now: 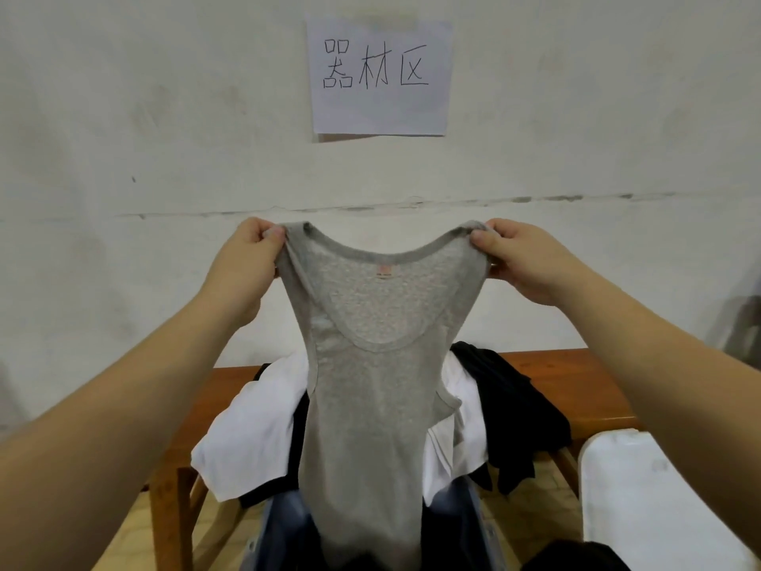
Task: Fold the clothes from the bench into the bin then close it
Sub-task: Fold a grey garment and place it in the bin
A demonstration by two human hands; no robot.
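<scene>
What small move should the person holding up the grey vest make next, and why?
Probably bring the two straps together to fold the grey ribbed cotton vest lengthwise. The left hand and right hand each pinch a strap, and the vest hangs flat and unfolded above the blue plastic bin.

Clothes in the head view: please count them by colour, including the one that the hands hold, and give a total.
Grey: 1, the tank top held up by the left hand and right hand.
White: 1 garment visible on the bench, possibly more in the heap.
Black: 1 garment on the bench.
Total: 3 that can be told apart.
</scene>
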